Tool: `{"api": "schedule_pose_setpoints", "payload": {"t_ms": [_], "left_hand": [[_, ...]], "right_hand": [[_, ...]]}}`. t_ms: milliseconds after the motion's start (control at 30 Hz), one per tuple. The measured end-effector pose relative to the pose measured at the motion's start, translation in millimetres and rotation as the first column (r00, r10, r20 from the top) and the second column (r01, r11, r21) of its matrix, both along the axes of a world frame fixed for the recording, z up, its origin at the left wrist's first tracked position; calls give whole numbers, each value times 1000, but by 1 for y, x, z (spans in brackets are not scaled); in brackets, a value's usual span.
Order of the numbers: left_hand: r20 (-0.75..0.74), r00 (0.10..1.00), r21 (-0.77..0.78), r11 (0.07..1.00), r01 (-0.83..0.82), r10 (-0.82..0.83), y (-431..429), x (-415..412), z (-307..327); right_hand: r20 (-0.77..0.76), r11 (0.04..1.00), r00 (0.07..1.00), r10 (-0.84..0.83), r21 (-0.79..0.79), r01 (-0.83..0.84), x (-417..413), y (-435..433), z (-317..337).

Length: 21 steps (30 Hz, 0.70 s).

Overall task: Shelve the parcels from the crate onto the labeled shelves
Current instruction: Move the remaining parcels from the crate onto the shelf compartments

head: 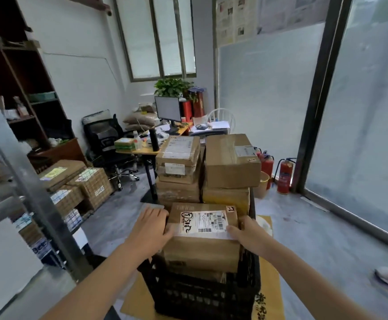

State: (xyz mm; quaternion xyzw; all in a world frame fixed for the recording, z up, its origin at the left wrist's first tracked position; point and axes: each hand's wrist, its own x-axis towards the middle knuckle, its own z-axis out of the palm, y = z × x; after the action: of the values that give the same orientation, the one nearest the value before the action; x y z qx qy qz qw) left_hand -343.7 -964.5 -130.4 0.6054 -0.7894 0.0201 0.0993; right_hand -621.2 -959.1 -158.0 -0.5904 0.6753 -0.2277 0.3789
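Two hands clasp the top parcel (202, 248), which sits in the black crate (200, 296) and stands proud of its rim. The left hand (152, 224) wraps the parcel's left edge and the right hand (246, 232) its right edge, thumb lying on the white label (202, 221). To lift well, I judge, press evenly from both sides, raise the parcel straight up and level, and read the handwritten mark on the label before turning toward a shelf. Just beyond the crate stand two stacks of boxes (232, 162), close enough to be knocked by a forward swing. Left of the crate a metal shelf upright (38, 192) slants across the view with more cartons (61, 174) behind it, so a turn that way looks tight. Farther beyond the crate is a cluttered desk (139, 151), and beyond it to the right stand fire extinguishers (285, 176).
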Motion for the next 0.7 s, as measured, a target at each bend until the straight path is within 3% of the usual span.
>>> {"api": "schedule_pose_setpoints", "payload": {"t_ms": [133,300,400,700], "left_hand": [[-119,988,113,990,-88,101,-7,-4,-18],[-405,882,294,947,-127,243,-11,-17,-33],[-458,851,264,954,-145,257,-9,-23,-41],[-532,822,313,949,-31,202,14,-2,-35]], "right_hand": [[153,969,986,-59,246,19,-8,-10,-14],[439,876,883,-165,476,-73,-19,-5,-27],[590,846,785,-189,504,-175,-20,0,-32],[673,822,726,-143,490,-292,-31,21,-31]]}}
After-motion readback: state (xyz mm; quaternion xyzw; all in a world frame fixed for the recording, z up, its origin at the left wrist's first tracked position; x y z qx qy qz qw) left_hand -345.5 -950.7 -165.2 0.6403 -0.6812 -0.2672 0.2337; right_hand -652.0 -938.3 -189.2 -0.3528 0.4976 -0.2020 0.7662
